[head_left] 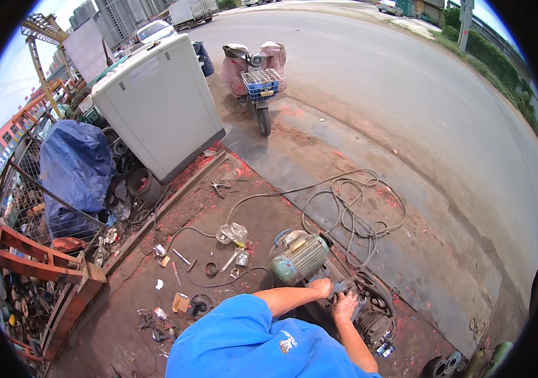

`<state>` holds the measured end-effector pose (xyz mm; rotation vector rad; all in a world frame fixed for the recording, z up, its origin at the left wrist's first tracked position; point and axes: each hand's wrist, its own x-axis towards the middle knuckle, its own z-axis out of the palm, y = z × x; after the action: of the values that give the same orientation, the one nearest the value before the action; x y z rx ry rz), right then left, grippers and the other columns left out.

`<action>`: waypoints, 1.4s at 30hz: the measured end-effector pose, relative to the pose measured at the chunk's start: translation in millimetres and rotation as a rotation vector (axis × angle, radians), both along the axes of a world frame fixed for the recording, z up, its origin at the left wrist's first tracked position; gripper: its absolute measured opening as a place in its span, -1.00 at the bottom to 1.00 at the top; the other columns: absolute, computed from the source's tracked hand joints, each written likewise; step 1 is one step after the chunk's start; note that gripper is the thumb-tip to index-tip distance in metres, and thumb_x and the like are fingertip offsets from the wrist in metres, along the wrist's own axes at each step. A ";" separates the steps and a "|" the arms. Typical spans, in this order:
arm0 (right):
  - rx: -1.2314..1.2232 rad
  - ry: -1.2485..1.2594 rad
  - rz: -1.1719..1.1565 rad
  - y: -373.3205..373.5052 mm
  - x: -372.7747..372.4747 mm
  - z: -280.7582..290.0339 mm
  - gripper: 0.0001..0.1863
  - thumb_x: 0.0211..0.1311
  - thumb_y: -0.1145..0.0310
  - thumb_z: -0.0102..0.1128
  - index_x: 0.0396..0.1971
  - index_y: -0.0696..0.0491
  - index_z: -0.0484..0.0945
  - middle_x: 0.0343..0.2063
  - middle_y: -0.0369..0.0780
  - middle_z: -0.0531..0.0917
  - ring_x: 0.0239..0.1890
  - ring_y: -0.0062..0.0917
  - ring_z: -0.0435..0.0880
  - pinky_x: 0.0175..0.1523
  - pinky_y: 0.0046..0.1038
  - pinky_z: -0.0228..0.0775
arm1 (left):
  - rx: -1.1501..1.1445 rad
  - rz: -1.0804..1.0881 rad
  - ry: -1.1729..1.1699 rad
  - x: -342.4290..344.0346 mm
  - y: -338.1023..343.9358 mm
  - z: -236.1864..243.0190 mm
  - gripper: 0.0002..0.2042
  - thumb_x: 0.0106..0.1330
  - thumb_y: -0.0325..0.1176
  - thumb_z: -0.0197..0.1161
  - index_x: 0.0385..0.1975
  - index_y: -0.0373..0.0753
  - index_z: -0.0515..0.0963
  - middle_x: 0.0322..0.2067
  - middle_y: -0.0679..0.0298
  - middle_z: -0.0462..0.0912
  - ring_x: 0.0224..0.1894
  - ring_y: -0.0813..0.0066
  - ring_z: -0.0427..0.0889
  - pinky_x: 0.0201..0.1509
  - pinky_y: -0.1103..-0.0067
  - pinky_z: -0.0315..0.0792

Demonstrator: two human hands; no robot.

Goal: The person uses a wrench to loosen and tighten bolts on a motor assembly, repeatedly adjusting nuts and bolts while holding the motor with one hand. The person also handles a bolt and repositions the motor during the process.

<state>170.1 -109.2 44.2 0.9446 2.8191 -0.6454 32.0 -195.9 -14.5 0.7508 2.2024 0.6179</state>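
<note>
My left hand (321, 288) and my right hand (344, 306) are close together over a dirty machine with a ribbed grey block (373, 322) at its right end. Both hands have bent fingers around small metal parts (339, 288) between them, too small to name. Just beyond my left hand lies a green electric motor (301, 259) with cooling fins. A dark belt or hose (383, 291) curves around the machine's right side. My blue sleeves and body hide the machine's near side.
A hammer (184, 261), a spanner (230, 261), pliers (219, 188), a plastic bag (233, 234) and a small cardboard box (180, 302) lie on the ground. A coiled cable (357, 208) spreads beyond the motor. Further off stand a white cabinet (161, 104) and an electric scooter (260, 82).
</note>
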 end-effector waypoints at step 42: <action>-0.248 0.169 -0.510 -20.1 2.3 -87.7 -0.60 0.41 0.05 -0.08 -0.01 -0.07 0.65 0.43 -0.10 0.31 0.55 -0.08 0.09 0.58 0.04 -0.10 | 0.295 -0.893 0.350 -18.2 8.9 98.9 -0.62 0.35 -0.06 0.32 -0.25 -0.33 0.57 -0.20 -0.07 0.61 -0.12 -0.14 0.65 -0.08 0.14 0.52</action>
<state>172.4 -129.3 -43.5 1.6350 2.5412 -1.1460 13.9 -187.0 84.4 1.9555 1.7867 0.3528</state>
